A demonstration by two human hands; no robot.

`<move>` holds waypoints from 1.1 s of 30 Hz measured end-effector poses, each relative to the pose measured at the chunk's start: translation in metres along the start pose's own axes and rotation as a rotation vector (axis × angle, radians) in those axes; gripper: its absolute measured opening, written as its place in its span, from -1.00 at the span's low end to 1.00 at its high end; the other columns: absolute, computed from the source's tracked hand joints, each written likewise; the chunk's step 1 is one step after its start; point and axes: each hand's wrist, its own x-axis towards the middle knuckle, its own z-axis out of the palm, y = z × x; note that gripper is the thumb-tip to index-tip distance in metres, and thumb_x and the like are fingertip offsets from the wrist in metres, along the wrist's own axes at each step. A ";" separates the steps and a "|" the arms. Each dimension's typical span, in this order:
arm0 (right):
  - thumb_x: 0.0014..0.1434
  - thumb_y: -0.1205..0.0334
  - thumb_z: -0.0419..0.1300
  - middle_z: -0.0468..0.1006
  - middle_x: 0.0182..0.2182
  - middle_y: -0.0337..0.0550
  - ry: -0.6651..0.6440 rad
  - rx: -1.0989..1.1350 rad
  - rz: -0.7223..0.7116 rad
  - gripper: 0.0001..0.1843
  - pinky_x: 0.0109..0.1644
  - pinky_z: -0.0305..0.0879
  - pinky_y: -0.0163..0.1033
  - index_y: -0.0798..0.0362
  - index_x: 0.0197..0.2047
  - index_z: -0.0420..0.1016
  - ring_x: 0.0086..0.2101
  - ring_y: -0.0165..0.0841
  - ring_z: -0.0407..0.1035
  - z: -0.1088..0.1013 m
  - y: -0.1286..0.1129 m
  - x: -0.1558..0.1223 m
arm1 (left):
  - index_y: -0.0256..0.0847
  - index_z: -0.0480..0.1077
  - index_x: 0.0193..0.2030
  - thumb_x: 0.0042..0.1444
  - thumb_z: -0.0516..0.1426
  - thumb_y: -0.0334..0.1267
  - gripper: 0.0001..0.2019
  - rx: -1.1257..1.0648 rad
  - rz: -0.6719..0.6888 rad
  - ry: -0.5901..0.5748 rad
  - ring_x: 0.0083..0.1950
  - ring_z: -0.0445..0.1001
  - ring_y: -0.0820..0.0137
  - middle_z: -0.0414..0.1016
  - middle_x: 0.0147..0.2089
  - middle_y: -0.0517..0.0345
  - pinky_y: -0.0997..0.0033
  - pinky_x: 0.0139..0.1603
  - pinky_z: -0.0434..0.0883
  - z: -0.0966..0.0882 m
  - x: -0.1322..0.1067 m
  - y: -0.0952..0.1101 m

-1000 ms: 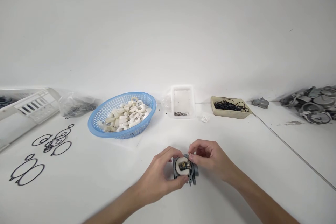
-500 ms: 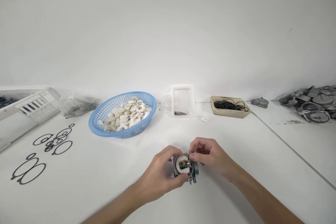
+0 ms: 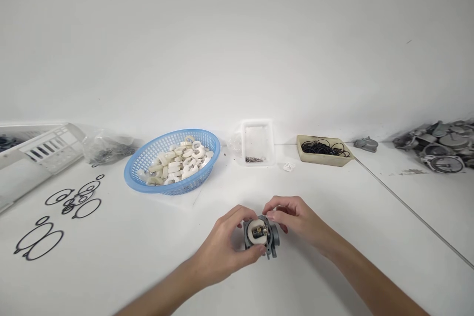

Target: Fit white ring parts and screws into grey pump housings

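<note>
A grey metal carburetor body [image 3: 274, 238] rests on the white table with its open side up. Inside sits a white C-shaped float [image 3: 253, 235], around small brass parts in the middle. My left hand [image 3: 233, 242] is closed round the carburetor from the left, index finger at the far rim and thumb at the near edge of the float. At the upper right rim, my right hand [image 3: 292, 215] has its thumb and index fingertip pinched together against the carburetor. Whatever lies between those fingertips is too small to make out.
Behind stand a blue basket [image 3: 131, 182] of white floats, a white tray [image 3: 272, 145] with small pins, and a cream tray [image 3: 326, 159] of black rings. Black rubber rings [image 3: 87, 208] lie left. Metal bowls [image 3: 444, 145] are piled right, near a thin rod [image 3: 411, 211].
My right hand has shifted slightly left, its fingertips now lower against the carburetor's upper rim. The left hand keeps its hold, and the carburetor stays nearly in place.
</note>
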 end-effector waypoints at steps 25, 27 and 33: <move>0.24 0.18 0.26 0.44 -0.36 -0.23 -0.065 -0.044 -0.014 -0.86 -0.31 0.19 -0.25 -0.01 -0.15 0.60 -0.38 -0.35 0.27 -0.008 0.004 -0.002 | -0.06 0.41 -0.03 0.12 0.29 -0.35 -0.71 0.019 0.013 0.043 -0.03 0.45 0.27 0.46 -0.02 0.19 0.26 0.10 0.38 0.007 -0.003 0.004; 0.24 0.20 0.26 0.42 -0.31 -0.24 -0.063 -0.019 -0.017 -0.81 -0.32 0.17 -0.26 -0.05 -0.08 0.60 -0.37 -0.35 0.27 -0.008 0.003 -0.002 | -0.06 0.40 -0.04 0.13 0.28 -0.35 -0.72 0.027 0.010 0.039 -0.04 0.44 0.27 0.46 -0.03 0.20 0.24 0.11 0.37 0.007 -0.003 0.004; 0.20 0.24 0.25 0.40 -0.32 -0.26 -0.077 0.006 -0.020 -0.76 -0.32 0.17 -0.26 -0.06 -0.04 0.57 -0.38 -0.36 0.26 -0.007 0.002 -0.004 | -0.06 0.40 -0.04 0.13 0.28 -0.35 -0.72 0.035 0.019 0.035 -0.04 0.44 0.28 0.46 -0.04 0.20 0.24 0.12 0.36 0.007 -0.004 0.002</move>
